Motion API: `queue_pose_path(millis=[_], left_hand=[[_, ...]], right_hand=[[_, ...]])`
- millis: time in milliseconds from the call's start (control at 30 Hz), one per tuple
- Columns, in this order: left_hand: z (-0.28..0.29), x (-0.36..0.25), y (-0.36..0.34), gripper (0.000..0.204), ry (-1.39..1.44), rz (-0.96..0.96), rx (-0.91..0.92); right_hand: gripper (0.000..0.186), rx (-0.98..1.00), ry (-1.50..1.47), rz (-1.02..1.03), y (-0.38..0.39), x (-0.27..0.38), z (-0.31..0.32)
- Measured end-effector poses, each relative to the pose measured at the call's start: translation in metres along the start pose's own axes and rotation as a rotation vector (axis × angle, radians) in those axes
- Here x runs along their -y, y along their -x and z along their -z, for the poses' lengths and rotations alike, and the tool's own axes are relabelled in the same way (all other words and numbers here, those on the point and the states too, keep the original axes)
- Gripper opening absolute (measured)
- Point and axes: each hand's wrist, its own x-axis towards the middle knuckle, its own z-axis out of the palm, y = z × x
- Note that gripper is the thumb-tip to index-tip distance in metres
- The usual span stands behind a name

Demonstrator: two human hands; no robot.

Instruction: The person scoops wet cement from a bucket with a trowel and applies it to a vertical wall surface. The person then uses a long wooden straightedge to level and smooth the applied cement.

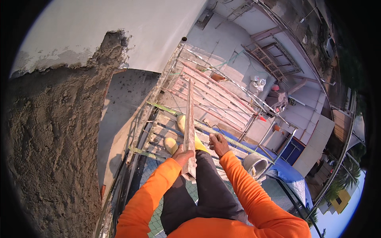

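Observation:
My left hand [183, 156] is wrapped round the near end of a long, narrow wooden board [189, 127], worn and smeared with pale plaster. The board points away from me, between my legs and above the scaffold planks [158, 135]. To the right of it, my right hand [218, 145] hangs apart from the board with its fingers curled in. What that hand holds, if anything, cannot be made out. At my left stands a wall coated with rough brown mortar [51, 146], its upper edge meeting a smooth pale surface [111, 20].
I stand in yellow boots [171, 145] on the scaffold. A mortar-stained bucket [254, 165] sits to my right beside the metal railing [285, 123]. Pinkish slats [210, 95] of another scaffold platform lie ahead. Far below, white bags [257, 84] and a wooden frame [264, 59] lie about.

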Motion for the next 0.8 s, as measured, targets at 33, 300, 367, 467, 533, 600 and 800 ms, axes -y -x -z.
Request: queue_pose_path(millis=[33, 300, 367, 467, 533, 600, 800], left_hand=[[-0.004, -0.006, 0.044, 0.09, -0.029, 0.054, -0.02], [0.005, -0.031, 0.446, 0.075, -0.955, 0.47, -0.151], [0.022, -0.008, 0.515, 0.07, -1.233, 0.511, -0.387], [0.071, 0.043, 0.6, 0.058, -1.613, 0.515, -0.768], [0.121, 0.084, 0.635, 0.049, -1.748, 0.395, -1.022], [0.162, 0.133, 0.667, 0.041, -1.88, 0.249, -1.208], [0.23, 0.206, 0.701, 0.03, -1.521, -0.073, -1.148]], right_hand=[[0.048, 0.033, -0.106, -0.159, -0.021, -0.007, -0.008], [0.061, 0.346, -0.926, -0.523, -0.039, -0.042, -0.21], [0.04, 0.268, -0.726, -0.537, 0.011, -0.04, -0.244], [0.031, 0.255, -0.659, -0.553, 0.092, -0.028, -0.259], [0.017, 0.503, -0.805, -0.542, 0.141, -0.016, -0.237], [0.018, 0.593, -0.795, -0.496, 0.188, 0.0, -0.2], [0.069, 0.676, -1.13, 0.027, 0.267, 0.092, -0.024]])
